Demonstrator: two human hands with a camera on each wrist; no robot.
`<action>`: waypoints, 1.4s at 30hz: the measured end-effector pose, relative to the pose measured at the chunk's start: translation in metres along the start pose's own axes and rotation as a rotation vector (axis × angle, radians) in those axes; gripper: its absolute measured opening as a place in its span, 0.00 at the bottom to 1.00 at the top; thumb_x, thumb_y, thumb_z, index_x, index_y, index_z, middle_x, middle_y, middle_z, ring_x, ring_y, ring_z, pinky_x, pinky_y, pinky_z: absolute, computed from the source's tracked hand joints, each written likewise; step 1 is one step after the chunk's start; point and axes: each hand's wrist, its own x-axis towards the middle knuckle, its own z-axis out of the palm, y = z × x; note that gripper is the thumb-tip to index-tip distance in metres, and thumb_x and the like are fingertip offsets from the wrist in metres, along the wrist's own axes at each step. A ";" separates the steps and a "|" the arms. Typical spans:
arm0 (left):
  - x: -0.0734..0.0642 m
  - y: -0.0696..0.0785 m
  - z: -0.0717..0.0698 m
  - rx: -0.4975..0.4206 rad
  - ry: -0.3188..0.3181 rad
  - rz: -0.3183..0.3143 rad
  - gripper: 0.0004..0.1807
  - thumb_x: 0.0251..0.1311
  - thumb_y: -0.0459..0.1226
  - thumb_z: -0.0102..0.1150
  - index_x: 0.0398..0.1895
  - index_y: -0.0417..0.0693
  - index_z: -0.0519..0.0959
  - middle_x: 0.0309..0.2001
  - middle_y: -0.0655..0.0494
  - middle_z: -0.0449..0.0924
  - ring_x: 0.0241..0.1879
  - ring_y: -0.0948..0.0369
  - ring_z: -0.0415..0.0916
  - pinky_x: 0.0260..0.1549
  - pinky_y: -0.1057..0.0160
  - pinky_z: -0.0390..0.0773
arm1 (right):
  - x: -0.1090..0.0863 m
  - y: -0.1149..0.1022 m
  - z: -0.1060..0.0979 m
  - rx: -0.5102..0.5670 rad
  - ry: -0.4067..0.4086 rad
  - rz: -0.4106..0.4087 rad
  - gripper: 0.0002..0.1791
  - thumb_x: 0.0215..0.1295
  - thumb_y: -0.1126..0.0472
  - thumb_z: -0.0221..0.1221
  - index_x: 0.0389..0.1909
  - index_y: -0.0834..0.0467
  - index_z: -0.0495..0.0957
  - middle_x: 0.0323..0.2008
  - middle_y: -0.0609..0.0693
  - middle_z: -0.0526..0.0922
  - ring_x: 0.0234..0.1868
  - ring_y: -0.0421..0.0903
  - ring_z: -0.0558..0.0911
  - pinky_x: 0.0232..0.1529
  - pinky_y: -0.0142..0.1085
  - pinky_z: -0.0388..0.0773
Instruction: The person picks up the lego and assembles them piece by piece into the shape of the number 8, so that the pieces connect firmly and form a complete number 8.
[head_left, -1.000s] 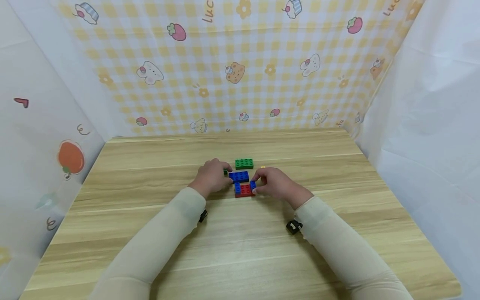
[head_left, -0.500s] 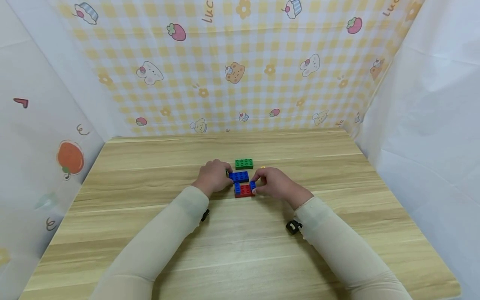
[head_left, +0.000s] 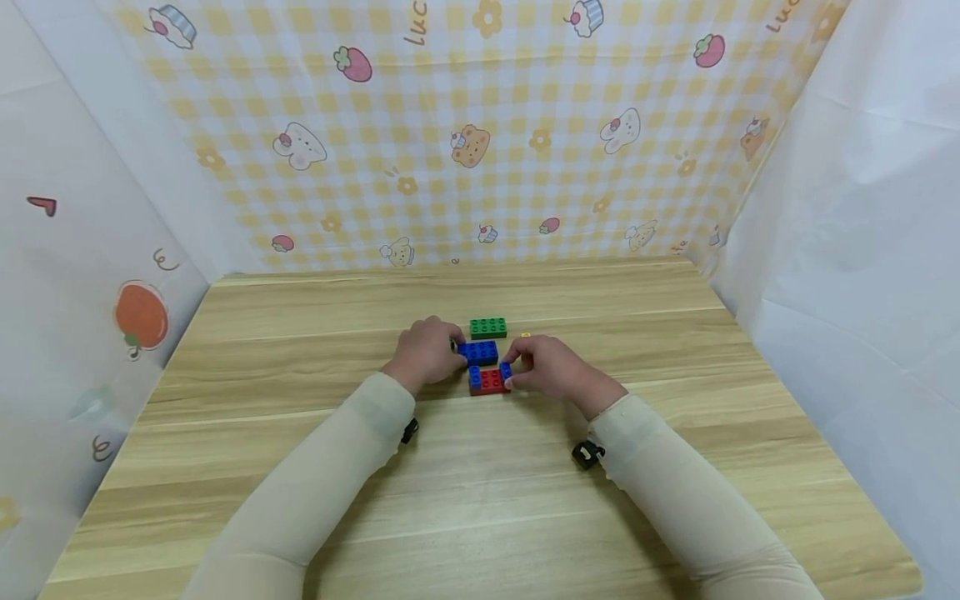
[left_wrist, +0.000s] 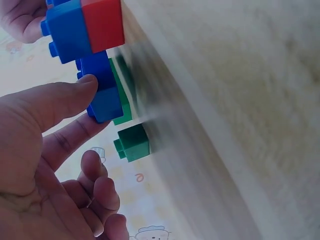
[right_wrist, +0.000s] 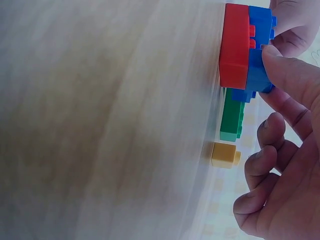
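Over the wooden table [head_left: 480,517], left hand [head_left: 426,354] and right hand [head_left: 551,371] flank a red brick [right_wrist: 234,50], a long blue brick [head_left: 482,353] the left pinches, and, farther off, a long green brick [head_left: 488,327]. The right pinches a small blue brick [right_wrist: 256,72] atop the red one's nearer end; a yellow brick [right_wrist: 223,155] lies beyond that hand, a small green brick [left_wrist: 135,142] by the left.

The head view is bright; sleeves [head_left: 330,471] cast soft shadows; tabletop [left_wrist: 245,95] blurs close-up.

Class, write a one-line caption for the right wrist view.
Right hand pinching a small blue brick on a red brick, green brick and yellow brick beyond.
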 end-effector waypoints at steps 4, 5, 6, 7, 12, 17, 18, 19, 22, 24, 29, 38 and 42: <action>-0.002 -0.001 -0.002 -0.027 0.003 -0.007 0.17 0.67 0.45 0.70 0.56 0.54 0.87 0.59 0.47 0.77 0.59 0.47 0.73 0.64 0.42 0.69 | 0.000 0.000 0.000 0.002 -0.003 0.004 0.12 0.65 0.59 0.73 0.47 0.52 0.85 0.29 0.49 0.74 0.30 0.46 0.71 0.34 0.38 0.69; -0.002 -0.001 -0.002 -0.033 0.006 -0.009 0.17 0.67 0.45 0.70 0.56 0.54 0.87 0.59 0.47 0.77 0.59 0.47 0.73 0.64 0.42 0.69 | -0.001 0.000 0.000 0.003 -0.002 0.006 0.12 0.66 0.60 0.73 0.48 0.52 0.85 0.29 0.49 0.74 0.30 0.46 0.71 0.34 0.38 0.69; -0.002 -0.001 -0.003 -0.039 0.007 -0.013 0.17 0.67 0.45 0.70 0.57 0.54 0.87 0.59 0.47 0.77 0.59 0.46 0.73 0.64 0.42 0.69 | -0.001 0.000 0.000 0.002 -0.001 0.009 0.12 0.65 0.60 0.73 0.47 0.52 0.85 0.29 0.49 0.74 0.30 0.46 0.71 0.35 0.38 0.69; -0.003 -0.001 -0.004 -0.044 0.006 -0.015 0.18 0.67 0.46 0.70 0.57 0.54 0.87 0.60 0.47 0.77 0.60 0.46 0.73 0.65 0.42 0.68 | -0.001 0.000 0.000 0.002 0.000 0.009 0.12 0.66 0.60 0.73 0.48 0.52 0.85 0.30 0.50 0.74 0.31 0.46 0.71 0.35 0.38 0.69; -0.009 0.000 -0.009 -0.064 0.003 -0.018 0.19 0.67 0.46 0.70 0.59 0.54 0.86 0.62 0.45 0.76 0.61 0.46 0.72 0.65 0.42 0.69 | -0.001 0.001 0.000 0.005 0.000 0.009 0.12 0.65 0.60 0.73 0.48 0.52 0.85 0.30 0.49 0.73 0.31 0.46 0.71 0.35 0.38 0.68; -0.015 0.001 -0.014 -0.084 0.007 -0.014 0.20 0.68 0.46 0.69 0.60 0.53 0.85 0.59 0.47 0.76 0.56 0.49 0.72 0.60 0.45 0.73 | -0.001 0.001 0.001 0.011 -0.001 0.007 0.12 0.65 0.60 0.74 0.47 0.52 0.85 0.30 0.49 0.73 0.31 0.46 0.71 0.35 0.38 0.69; -0.016 0.001 -0.015 -0.091 0.008 -0.013 0.19 0.68 0.46 0.69 0.60 0.53 0.85 0.58 0.47 0.76 0.54 0.49 0.72 0.58 0.46 0.74 | -0.001 0.001 0.001 0.012 0.000 0.006 0.12 0.65 0.60 0.74 0.47 0.52 0.85 0.30 0.49 0.73 0.31 0.46 0.71 0.35 0.38 0.69; -0.017 0.001 -0.016 -0.097 0.008 -0.014 0.19 0.68 0.46 0.70 0.60 0.53 0.85 0.56 0.48 0.76 0.53 0.49 0.72 0.56 0.47 0.74 | -0.001 0.001 0.001 0.011 0.000 0.006 0.12 0.65 0.60 0.74 0.47 0.52 0.85 0.30 0.49 0.73 0.31 0.46 0.71 0.35 0.38 0.69; -0.020 0.002 -0.017 -0.122 0.005 -0.015 0.20 0.68 0.46 0.70 0.60 0.53 0.85 0.53 0.49 0.75 0.49 0.50 0.71 0.49 0.51 0.74 | -0.002 0.001 0.001 0.008 -0.001 0.007 0.12 0.66 0.60 0.73 0.47 0.52 0.85 0.30 0.49 0.74 0.30 0.46 0.71 0.34 0.38 0.69; -0.022 0.002 -0.018 -0.140 0.003 -0.018 0.20 0.68 0.45 0.70 0.60 0.53 0.85 0.52 0.49 0.74 0.48 0.50 0.70 0.45 0.53 0.74 | -0.002 0.000 0.001 0.009 -0.003 0.010 0.12 0.66 0.60 0.73 0.47 0.52 0.85 0.30 0.50 0.75 0.30 0.46 0.71 0.34 0.38 0.70; -0.026 0.004 -0.018 -0.198 0.000 -0.027 0.20 0.68 0.45 0.70 0.60 0.54 0.85 0.50 0.50 0.73 0.47 0.50 0.70 0.42 0.54 0.74 | -0.002 -0.001 -0.001 0.006 -0.004 0.009 0.11 0.66 0.59 0.73 0.47 0.52 0.84 0.30 0.49 0.75 0.30 0.46 0.72 0.34 0.38 0.70; -0.035 0.005 -0.014 -0.269 -0.018 0.000 0.19 0.67 0.46 0.70 0.59 0.56 0.85 0.51 0.50 0.73 0.49 0.50 0.71 0.45 0.52 0.75 | -0.002 -0.001 -0.001 0.003 -0.008 0.002 0.13 0.65 0.60 0.74 0.47 0.56 0.82 0.30 0.50 0.73 0.31 0.46 0.72 0.35 0.38 0.70; -0.037 0.004 -0.012 -0.262 -0.019 0.028 0.18 0.68 0.46 0.70 0.58 0.55 0.85 0.53 0.49 0.75 0.51 0.50 0.72 0.49 0.51 0.77 | 0.000 0.001 0.000 0.011 -0.011 -0.003 0.13 0.65 0.60 0.74 0.46 0.56 0.82 0.30 0.49 0.73 0.30 0.46 0.72 0.35 0.38 0.70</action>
